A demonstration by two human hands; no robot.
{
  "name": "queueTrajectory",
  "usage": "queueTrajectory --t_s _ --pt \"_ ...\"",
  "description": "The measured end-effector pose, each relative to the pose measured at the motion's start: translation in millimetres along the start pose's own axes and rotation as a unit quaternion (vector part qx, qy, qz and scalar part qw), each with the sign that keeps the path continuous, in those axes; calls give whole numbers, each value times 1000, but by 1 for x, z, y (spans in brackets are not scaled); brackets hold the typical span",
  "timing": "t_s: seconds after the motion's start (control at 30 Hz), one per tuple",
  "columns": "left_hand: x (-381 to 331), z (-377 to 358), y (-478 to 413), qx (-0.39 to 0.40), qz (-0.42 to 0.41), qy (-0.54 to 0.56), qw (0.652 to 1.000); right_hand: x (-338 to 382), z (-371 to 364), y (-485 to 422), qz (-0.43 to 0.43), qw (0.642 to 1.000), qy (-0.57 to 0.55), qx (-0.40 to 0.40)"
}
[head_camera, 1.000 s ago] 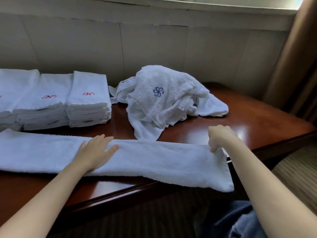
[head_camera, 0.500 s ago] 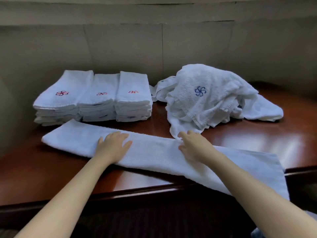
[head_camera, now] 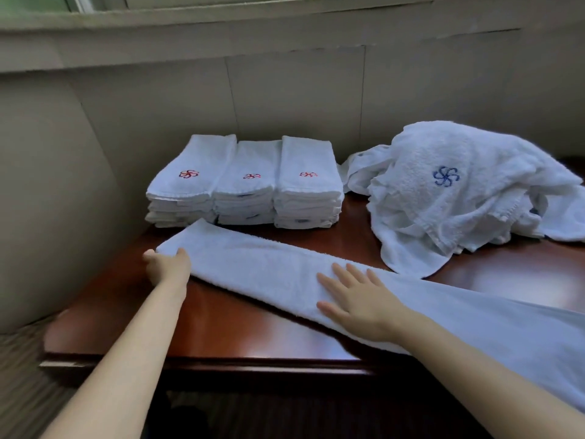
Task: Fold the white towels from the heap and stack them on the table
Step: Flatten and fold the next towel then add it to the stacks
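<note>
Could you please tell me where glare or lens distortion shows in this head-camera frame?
Head view: soft glare streaks the polished table right of the long towel and its near edge; wide-angle bending curves the wall and sill lines; the heap and stacks stay fairly sharp, the corners smeared.

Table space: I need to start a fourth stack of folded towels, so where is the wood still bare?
Bare wood shows on the table along the near edge, between the long towel and the rim, and a smaller patch between the three stacks and the heap. The back left, filled by the stacks, is crowded.
</note>
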State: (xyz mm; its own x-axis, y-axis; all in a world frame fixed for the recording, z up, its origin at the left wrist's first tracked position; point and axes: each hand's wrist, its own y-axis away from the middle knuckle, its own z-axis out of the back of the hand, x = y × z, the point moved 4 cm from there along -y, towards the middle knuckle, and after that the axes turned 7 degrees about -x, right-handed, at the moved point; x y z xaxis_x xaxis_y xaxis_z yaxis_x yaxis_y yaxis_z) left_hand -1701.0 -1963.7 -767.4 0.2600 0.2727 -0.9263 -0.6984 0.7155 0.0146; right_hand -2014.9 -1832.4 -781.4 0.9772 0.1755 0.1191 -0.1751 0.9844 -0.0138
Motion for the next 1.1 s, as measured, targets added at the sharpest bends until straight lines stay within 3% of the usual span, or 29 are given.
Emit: queueTrajectory --t_s 0.1,0.23,0.27,0.33,0.37,0.4,0.47,0.53,0.6,0.67,0.7,0.77,0.83,0.9,1.0,1.07,1.1 --pt "0 -12 3 94 137 203 965 0 -1 -1 3 1000 0 0" --pt "-7 -21 23 170 208 254 929 1 0 2 8 1000 -11 -9" --pt "-14 -23 30 176 186 247 935 1 2 3 9 1000 -27 -11" --pt "-37 -25 46 162 33 196 967 1 9 2 -17 989 -144 -15" --pt "-53 -24 60 168 -57 178 968 -1 17 0 -58 960 -273 -28" --pt "-71 -24 78 194 -136 164 958 -6 28 -1 -118 894 -429 -48" --pt "-101 -28 120 303 -267 112 908 -25 48 0 -220 705 -670 -77" --pt "-114 -35 164 427 -370 -14 825 -51 63 7 -265 564 -778 -78" --pt "-109 -42 200 540 -423 -140 714 -73 69 21 -308 507 -800 -86" --pt "-96 -47 222 620 -413 -208 634 -84 59 36 -365 521 -765 -105" --pt "-93 -50 226 627 -407 -215 629 -85 52 42 -383 552 -734 -100" --pt "-98 -56 222 575 -418 -192 677 -82 42 49 -395 598 -693 -83" --pt "-104 -58 209 503 -446 -191 715 -87 40 52 -401 618 -668 -106" --pt "-100 -58 193 510 -440 -234 701 -94 46 54 -396 629 -653 -145" --pt "-81 -55 177 503 -432 -402 631 -113 52 63 -398 626 -639 -202" --pt "-69 -60 174 452 -440 -434 643 -125 51 73 -423 607 -639 -210" --pt "-65 -66 175 434 -441 -391 681 -128 50 77 -433 596 -644 -206"
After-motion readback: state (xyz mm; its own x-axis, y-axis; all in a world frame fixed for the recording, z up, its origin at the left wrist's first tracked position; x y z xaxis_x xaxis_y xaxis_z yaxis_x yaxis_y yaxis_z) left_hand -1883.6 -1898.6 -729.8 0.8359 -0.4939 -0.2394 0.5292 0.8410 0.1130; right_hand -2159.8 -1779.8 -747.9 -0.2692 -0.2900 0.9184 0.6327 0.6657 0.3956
